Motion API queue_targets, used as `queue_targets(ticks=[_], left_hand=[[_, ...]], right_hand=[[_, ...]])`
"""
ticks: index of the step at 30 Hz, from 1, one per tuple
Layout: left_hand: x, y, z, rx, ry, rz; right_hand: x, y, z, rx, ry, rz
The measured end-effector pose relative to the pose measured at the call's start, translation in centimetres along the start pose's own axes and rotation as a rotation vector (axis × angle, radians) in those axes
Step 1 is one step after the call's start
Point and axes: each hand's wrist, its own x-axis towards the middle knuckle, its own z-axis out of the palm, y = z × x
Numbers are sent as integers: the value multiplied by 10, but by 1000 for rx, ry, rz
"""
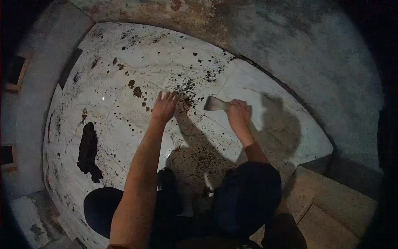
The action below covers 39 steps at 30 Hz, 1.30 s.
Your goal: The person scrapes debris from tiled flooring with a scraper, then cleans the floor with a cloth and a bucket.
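My right hand point(239, 114) is closed around the handle of a putty knife point(214, 103). Its wide, dull blade points left, low over the pale marbled tile floor point(244, 76). My left hand point(165, 108) is at the near-left side of a patch of dark crumbs point(186, 89), with its fingers slightly apart and bent toward the floor. Nothing shows in the left hand, though its palm is hidden. Dark specks and brown blotches point(137, 91) are scattered over the tiles.
A dark crumpled cloth point(88, 147) lies at the left, with a small brown object point(84, 114) beyond it. Rough grey walls point(306, 54) bound the floor. At the lower right is a brownish step or block point(331, 199). My bent knees point(248, 195) are close below my arms.
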Motion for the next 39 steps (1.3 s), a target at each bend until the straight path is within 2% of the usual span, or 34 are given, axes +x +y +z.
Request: queue_targets(ticks=[2, 4, 5, 7, 8, 9, 11, 12, 15, 16, 17, 19, 21, 22, 24, 25, 27, 29, 32, 33, 35, 36, 37, 39], left_hand=[[11, -5, -20, -57, 25, 26], [15, -11, -39, -316, 131, -207], [16, -14, -34, -325, 130, -220], [8, -17, -17, -384, 118, -427], [0, -17, -11, -392, 1, -431], [-7, -14, -5, -387, -5, -423], [-23, -8, 10, -149, -179, -350], [-25, -5, 21, -100, -190, -323], [-16, 0, 1, -136, -177, -296], [-10, -1, 1, -175, -82, -298], [-2, -2, -1, -182, -79, -303], [10, 0, -12, -285, 80, -279], [10, 9, -16, -299, 89, -282], [7, 15, -14, -286, 66, -291], [0, 23, 3, -172, -23, -288], [-3, 26, 2, -168, -23, -280], [-10, 28, 1, -47, -136, -197], [-6, 22, -3, 20, -142, -171], [10, 13, -15, -270, 61, -298], [11, 12, -18, -275, 69, -305], [11, 18, -18, -348, 98, -348], [7, 23, -13, -308, 73, -350], [2, 28, -9, -312, 68, -346], [-5, 32, -3, -167, -70, -271]], right_hand=[[-26, 40, -3, -6, -179, 43], [-55, 70, -22, -69, -473, 206], [-71, 75, -16, -77, -477, 192], [-108, 86, 9, 54, -313, 111], [-96, 58, -3, 110, -322, 110], [-80, 30, -3, 131, -245, 92], [-47, -14, 14, 158, -69, -1], [-37, -25, 22, 159, 24, -76], [-19, -26, 9, 129, -85, -48], [-26, -16, -19, 45, -186, -14], [-46, 12, -6, 75, -205, 15], [-76, 48, 2, 90, -225, 25], [-99, 61, -6, 81, -401, 131], [-92, 46, -7, -108, -493, 117], [-69, 2, 1, -58, -206, 68], [-55, -21, 12, 73, -106, 61], [-28, -39, 8, 59, -181, 37], [-13, -48, -8, 54, -250, 44], [-41, 15, -14, -55, -235, 132], [-45, 28, -21, -61, -230, 125], [-51, 48, -33, -134, -482, 290], [-49, 45, -24, -126, -485, 347], [-53, 43, 4, -51, -364, 233], [-42, 8, 20, 17, -155, 45]])
